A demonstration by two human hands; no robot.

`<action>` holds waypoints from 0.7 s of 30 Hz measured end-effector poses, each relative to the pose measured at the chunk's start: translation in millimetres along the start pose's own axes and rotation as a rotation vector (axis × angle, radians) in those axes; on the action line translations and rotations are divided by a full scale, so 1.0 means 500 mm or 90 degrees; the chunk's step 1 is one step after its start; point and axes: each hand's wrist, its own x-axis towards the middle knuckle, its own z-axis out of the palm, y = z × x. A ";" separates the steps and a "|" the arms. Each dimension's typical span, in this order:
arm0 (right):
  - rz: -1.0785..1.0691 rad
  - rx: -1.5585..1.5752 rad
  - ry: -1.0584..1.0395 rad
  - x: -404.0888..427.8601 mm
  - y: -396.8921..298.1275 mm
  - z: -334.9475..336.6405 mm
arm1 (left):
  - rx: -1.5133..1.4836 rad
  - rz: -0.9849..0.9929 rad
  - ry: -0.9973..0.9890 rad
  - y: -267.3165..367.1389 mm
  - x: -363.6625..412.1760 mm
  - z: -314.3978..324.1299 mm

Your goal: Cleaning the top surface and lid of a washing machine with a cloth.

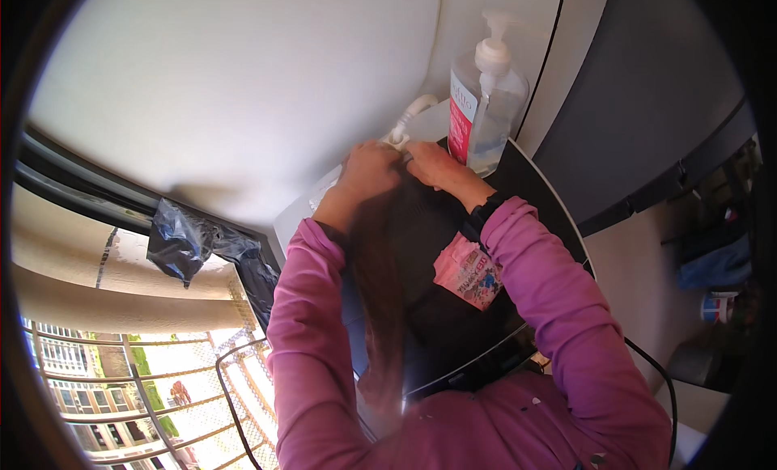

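My left hand (371,166) is closed on the upper end of a long dark brown cloth (381,288), which hangs down over the black top of an appliance (540,209). My right hand (436,166) is close beside it, fingers bent near a white hose fitting (397,135) at the back; whether it grips the cloth or the fitting is hidden. A clear pump bottle (495,118) with a pink label stands just right of my right hand. A pink printed packet (470,273) lies on the black top beneath my right forearm.
A white wall (230,75) rises behind the appliance. At the left, a black plastic bag (182,239) hangs by the frame of a window with metal bars (139,379). A dark grey panel (655,94) stands at the right. A black cable (665,373) runs past my right elbow.
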 end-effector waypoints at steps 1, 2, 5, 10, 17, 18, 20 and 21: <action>-0.003 -0.014 -0.003 0.002 0.002 0.002 | -0.003 -0.016 -0.006 0.000 -0.002 -0.007; -0.007 -0.027 -0.006 0.003 0.004 0.004 | -0.006 -0.031 -0.013 0.002 -0.005 -0.009; -0.012 -0.036 0.004 0.002 0.009 0.002 | 0.025 -0.018 0.046 0.016 -0.017 -0.007; -0.041 -0.052 0.013 0.002 0.006 0.005 | 0.054 0.013 0.051 0.013 -0.033 0.001; -0.016 -0.105 0.027 0.004 0.015 0.015 | 0.103 -0.058 0.027 0.048 -0.017 0.001; -0.010 -0.109 0.031 0.003 0.010 0.012 | 0.135 -0.068 0.015 0.053 -0.012 0.002; 0.001 -0.117 0.039 -0.005 0.000 0.009 | 0.199 -0.090 -0.008 0.060 -0.007 0.003; 0.013 -0.131 0.021 -0.006 -0.007 0.005 | 0.222 -0.103 -0.007 0.058 -0.007 0.006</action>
